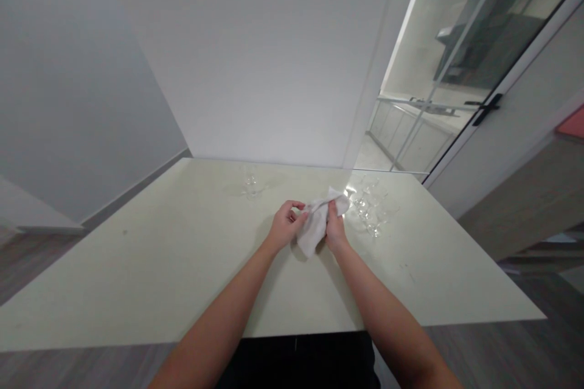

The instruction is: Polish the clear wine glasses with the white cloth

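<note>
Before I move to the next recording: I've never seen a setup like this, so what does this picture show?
No machine here: this is bare-handed human work, filmed by one camera worn on the head, looking forward and down. The right hand grips a white cloth; the left hand is at its left edge. Whether it wraps anything, I can't tell. On the pale table, clear, glass-like items cluster to the right, with another clear item to the left.

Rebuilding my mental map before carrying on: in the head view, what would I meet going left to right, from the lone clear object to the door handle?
Lone clear object, left hand, white cloth, cluster of clear objects, black door handle.
</note>
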Demonstrator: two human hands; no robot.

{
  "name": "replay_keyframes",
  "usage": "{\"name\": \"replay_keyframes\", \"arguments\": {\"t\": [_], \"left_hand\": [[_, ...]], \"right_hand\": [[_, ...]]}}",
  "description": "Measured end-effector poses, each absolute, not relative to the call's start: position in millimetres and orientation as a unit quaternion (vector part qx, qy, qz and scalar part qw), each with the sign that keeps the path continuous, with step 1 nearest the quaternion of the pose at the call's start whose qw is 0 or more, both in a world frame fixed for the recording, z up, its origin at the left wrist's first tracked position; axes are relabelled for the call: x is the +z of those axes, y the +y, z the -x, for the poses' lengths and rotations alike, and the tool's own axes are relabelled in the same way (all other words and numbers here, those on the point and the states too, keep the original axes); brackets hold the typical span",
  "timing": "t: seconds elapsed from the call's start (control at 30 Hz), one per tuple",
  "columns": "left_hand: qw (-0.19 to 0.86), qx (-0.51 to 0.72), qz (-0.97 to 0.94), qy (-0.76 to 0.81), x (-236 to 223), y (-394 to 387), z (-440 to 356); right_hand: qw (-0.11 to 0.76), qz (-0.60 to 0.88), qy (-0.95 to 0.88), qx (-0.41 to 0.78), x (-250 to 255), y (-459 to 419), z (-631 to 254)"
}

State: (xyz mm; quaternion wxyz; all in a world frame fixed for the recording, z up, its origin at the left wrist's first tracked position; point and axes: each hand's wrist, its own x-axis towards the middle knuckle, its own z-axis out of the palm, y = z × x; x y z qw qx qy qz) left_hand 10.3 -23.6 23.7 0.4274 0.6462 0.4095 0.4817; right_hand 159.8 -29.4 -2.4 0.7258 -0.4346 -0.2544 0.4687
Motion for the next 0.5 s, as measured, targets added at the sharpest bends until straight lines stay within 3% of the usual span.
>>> {"name": "replay_keyframes", "arguments": {"t": [0.1,0.2,0.37,0.5], "left_hand": [[0.379,0.492,-0.666,0.414,23.8,-23.4,-6.6],[0.459,0.482,-0.609,0.432,22.9,-20.0,-2.8],[0.554,0.481,-0.512,0.447,21.9,-13.5,-0.6],[0.481,0.515,-0.562,0.433,21.6,-15.0,-3.3]], "right_hand": [[0.695,0.456,-0.353,0.429,-1.5,-34.7,-160.4],[0.650,0.473,-0.448,0.392,1.8,-42.6,-161.8],[0.643,0.466,-0.453,0.404,0.8,-45.2,-161.7],[0.678,0.461,-0.367,0.440,-6.0,-35.3,-162.5]]}}
